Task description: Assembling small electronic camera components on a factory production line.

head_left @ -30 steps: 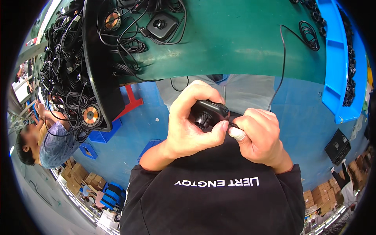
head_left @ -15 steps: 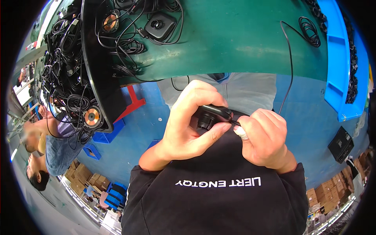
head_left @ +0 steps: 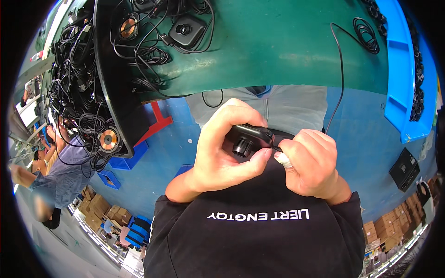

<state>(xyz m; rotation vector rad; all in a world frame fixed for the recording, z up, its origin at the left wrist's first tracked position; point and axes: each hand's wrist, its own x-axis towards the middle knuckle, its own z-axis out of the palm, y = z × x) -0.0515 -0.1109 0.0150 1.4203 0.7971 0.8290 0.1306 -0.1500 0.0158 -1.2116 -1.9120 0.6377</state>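
Note:
My left hand wraps its thumb and fingers round a small black camera-like housing. A ribbed round barrel sticks out of the housing toward my palm. Pinched in my right hand is a thin black cable, its end at the right end of the housing; my fingers hide whether it is plugged in. White tape covers a digit of that hand. From there the cable climbs over the bench edge to a loose coil.
Another black housing lies on the green bench among tangled cables. A black bin of cables and copper-faced discs stands left. At right are a blue tray of black parts and a black box. People sit far left.
The housing has tilted slightly in my left hand, and both hands have shifted a little. At far left, a person has leaned and moved an arm.

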